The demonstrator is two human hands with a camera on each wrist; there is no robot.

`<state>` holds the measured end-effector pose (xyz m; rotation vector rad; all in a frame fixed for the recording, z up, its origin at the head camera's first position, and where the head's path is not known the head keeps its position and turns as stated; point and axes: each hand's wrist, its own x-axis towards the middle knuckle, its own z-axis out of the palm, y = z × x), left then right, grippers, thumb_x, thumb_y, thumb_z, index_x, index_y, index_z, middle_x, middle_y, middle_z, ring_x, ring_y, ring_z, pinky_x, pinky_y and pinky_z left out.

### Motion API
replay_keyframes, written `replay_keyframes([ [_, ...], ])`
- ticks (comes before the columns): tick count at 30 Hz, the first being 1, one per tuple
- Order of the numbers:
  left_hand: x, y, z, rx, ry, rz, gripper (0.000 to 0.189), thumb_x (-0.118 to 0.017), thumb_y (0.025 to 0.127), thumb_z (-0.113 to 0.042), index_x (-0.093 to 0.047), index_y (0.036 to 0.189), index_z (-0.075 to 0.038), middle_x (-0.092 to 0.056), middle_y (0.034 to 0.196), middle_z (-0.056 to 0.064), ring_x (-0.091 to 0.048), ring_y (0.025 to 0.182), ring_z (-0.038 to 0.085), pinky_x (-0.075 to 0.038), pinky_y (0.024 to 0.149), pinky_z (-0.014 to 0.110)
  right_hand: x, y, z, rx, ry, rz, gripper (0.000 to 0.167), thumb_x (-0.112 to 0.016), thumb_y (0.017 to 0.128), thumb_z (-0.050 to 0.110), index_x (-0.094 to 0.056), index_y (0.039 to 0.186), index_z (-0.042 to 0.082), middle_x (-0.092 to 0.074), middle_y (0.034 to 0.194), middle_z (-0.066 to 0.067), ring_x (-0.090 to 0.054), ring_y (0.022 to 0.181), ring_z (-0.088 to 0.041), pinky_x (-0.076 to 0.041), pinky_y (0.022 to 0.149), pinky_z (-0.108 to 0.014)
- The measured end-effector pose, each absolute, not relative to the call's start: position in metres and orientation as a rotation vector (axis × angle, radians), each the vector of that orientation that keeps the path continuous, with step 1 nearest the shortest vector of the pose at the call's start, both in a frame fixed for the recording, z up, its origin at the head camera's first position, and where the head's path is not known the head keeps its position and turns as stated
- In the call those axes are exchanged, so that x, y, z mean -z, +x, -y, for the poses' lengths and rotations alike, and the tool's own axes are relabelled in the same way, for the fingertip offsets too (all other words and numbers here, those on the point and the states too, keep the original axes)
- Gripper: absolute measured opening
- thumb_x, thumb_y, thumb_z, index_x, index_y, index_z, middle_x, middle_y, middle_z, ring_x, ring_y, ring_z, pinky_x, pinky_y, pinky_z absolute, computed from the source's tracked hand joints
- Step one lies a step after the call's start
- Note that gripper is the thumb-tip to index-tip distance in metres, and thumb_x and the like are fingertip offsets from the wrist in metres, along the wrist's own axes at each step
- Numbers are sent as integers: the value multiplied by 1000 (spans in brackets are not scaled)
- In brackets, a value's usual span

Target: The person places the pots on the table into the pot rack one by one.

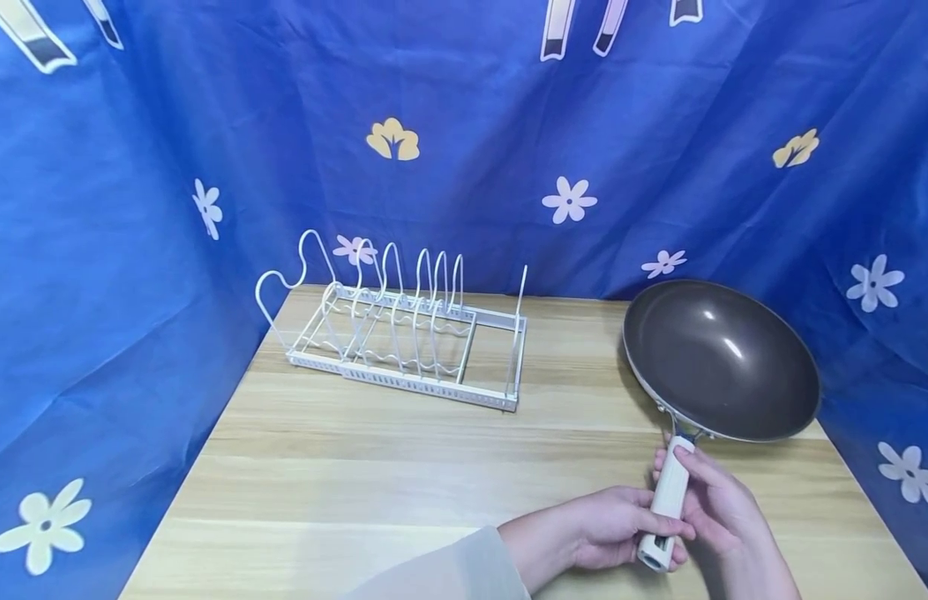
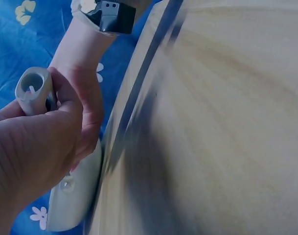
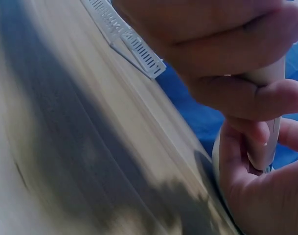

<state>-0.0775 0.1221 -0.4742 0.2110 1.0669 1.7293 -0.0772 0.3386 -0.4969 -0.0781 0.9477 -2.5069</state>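
A deep frying pan (image 1: 722, 358), dark inside and light outside, is at the right side of the table, its open face up and its pale handle (image 1: 672, 492) toward me. My left hand (image 1: 621, 529) grips the handle near its hollow end, thumb laid across it. Closer to the pan, my right hand (image 1: 722, 508) holds the same handle, with the thumb on top. In the left wrist view the handle's end (image 2: 34, 90) sticks out of my left hand (image 2: 36, 147). The right wrist view shows my right hand (image 3: 271, 191) around the handle beyond the left fingers.
A white wire pan rack (image 1: 404, 379) with several upright loops stands at the back left of the wooden table (image 1: 344, 492). Blue patterned cloth (image 1: 471, 125) hangs behind the table and down both sides. The pan's rim is near the right-hand cloth.
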Motion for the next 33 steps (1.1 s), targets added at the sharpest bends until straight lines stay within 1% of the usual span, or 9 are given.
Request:
replay_keyframes([
  [2, 475, -76, -122, -1758, 189, -1053, 23, -58, 109, -8, -65, 131, -8, -69, 99, -3, -67, 78, 7, -60, 81, 21, 496, -76, -336, 2522, -44, -999, 45, -26, 119, 12, -69, 129, 14, -76, 119, -3, -75, 110, -17, -61, 103, -28],
  [5, 477, -74, -122, -1780, 172, -1052, 25, -58, 109, -7, -66, 133, -8, -68, 99, -4, -66, 77, 7, -58, 75, 20, 496, -73, -332, 2542, 22, -1081, 41, -32, 119, 12, -72, 126, 14, -77, 116, -1, -76, 107, -15, -62, 101, -27],
  [13, 479, -74, -112, -1731, 180, -1147, 33, -58, 109, -8, -61, 142, -6, -70, 109, -4, -65, 79, 7, -59, 77, 20, 495, -69, -324, 2537, 231, -1360, 30, -46, 115, 7, -76, 116, 13, -78, 111, -2, -78, 104, -13, -63, 100, -25],
  [20, 478, -73, -102, -1672, 249, -1270, 27, -59, 109, -7, -59, 136, -3, -69, 107, -3, -65, 78, 8, -59, 75, 20, 486, -67, -315, 2447, 364, -1600, 21, -54, 113, 7, -73, 114, 15, -79, 110, -1, -78, 103, -12, -64, 98, -25],
  [24, 475, -67, -97, -1660, 279, -1388, 22, -62, 108, -6, -61, 129, -4, -75, 110, 3, -66, 77, 10, -60, 71, 21, 478, -64, -310, 2396, 409, -1692, 20, -56, 112, 7, -71, 116, 19, -78, 113, 0, -79, 105, -13, -63, 99, -25],
  [26, 472, -64, -95, -1667, 283, -1433, 19, -64, 107, -7, -63, 126, -6, -77, 112, 7, -67, 76, 10, -61, 71, 22, 474, -63, -306, 2371, 435, -1741, 18, -58, 111, 7, -68, 118, 20, -79, 113, 0, -79, 105, -13, -64, 99, -25],
  [28, 470, -60, -94, -1675, 282, -1468, 17, -65, 106, -7, -63, 123, -7, -78, 111, 7, -67, 76, 9, -61, 70, 23, 469, -63, -302, 2325, 455, -1807, 16, -59, 111, 9, -63, 126, 15, -79, 113, 2, -79, 106, -12, -63, 99, -25],
  [29, 469, -59, -94, -1684, 279, -1482, 16, -65, 106, -7, -64, 121, -7, -77, 109, 7, -67, 75, 10, -61, 70, 24, 466, -63, -300, 2306, 468, -1832, 20, -59, 111, 9, -59, 131, 11, -79, 113, 2, -79, 105, -12, -64, 99, -25],
  [33, 469, -50, -94, -1717, 281, -1553, 11, -66, 104, -5, -62, 114, -9, -72, 96, 0, -65, 71, 10, -61, 66, 24, 459, -64, -291, 2238, 508, -1904, 49, -61, 110, 9, -40, 152, -5, -80, 110, 2, -79, 102, -11, -64, 97, -25],
])
